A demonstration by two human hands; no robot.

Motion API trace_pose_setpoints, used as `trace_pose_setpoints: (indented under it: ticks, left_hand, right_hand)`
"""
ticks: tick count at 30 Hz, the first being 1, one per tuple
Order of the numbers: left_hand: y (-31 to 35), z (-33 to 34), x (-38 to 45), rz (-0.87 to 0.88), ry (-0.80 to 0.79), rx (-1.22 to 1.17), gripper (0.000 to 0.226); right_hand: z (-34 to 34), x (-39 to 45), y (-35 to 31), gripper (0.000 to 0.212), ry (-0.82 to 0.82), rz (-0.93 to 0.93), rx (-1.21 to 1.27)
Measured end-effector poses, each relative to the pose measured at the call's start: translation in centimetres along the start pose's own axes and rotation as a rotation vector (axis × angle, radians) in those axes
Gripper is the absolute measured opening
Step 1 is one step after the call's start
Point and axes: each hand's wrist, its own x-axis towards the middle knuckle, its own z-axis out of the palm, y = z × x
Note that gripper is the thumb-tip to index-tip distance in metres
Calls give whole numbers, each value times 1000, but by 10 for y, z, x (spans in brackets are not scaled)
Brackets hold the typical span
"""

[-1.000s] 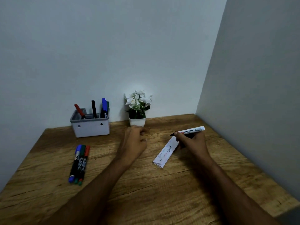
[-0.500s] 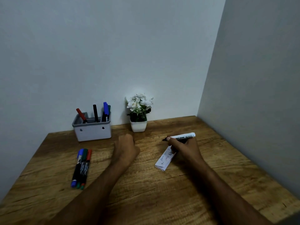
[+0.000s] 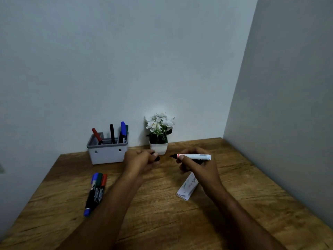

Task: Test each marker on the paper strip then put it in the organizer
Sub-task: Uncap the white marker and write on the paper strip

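Wood-grain worktop (image 3: 162, 222) filled the corner of the room, with pale walls at the back and on the right side. Right hand (image 3: 198, 168) held a white whiteboard marker (image 3: 193, 156) above the worktop, fingers curled round the barrel, thumb near the red band. Marker lay roughly level, dark uncapped tip pointing toward 9 o'clock, rear end toward 3 o'clock. Left hand (image 3: 139, 160) was raised opposite it, fingers curled, pinching a small black cap (image 3: 156, 156) at the fingertips. Cap and marker tip were near each other but apart, with a clear gap between them.

Paper strip (image 3: 187, 187), folded and white with faint scribbles, lay flat on the worktop just below the right hand, at about 6 o'clock from it; its upper end was hidden by the wrist.

Organizer (image 3: 108, 153), a grey-and-white box, stood against the back wall at about 10 o'clock from the left hand. Standing in it: a red marker (image 3: 96, 134) tilted left, a black marker (image 3: 112, 132) near upright, and a blue marker (image 3: 123, 130) with a green one close behind it at the right end.

Three more markers (image 3: 96, 190) lay side by side, touching, on the worktop at 8 o'clock from the left hand: caps blue, green, red.

Small white pot of white flowers (image 3: 158, 136) stood at the back wall, between the organizer and the corner, just behind the two hands.
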Motion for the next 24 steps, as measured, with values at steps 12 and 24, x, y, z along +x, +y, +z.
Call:
trace_pose_setpoints:
  ticks: [12,24]
  left_hand:
    - [12,-16,-11,-204,-124,-334,7]
    - [19,-3,-21,-93,-38,-288,11]
  right_hand:
    - [36,3,-8,2,-2,-200,-86]
    - [45,6,-13,13,-12,-239,-101]
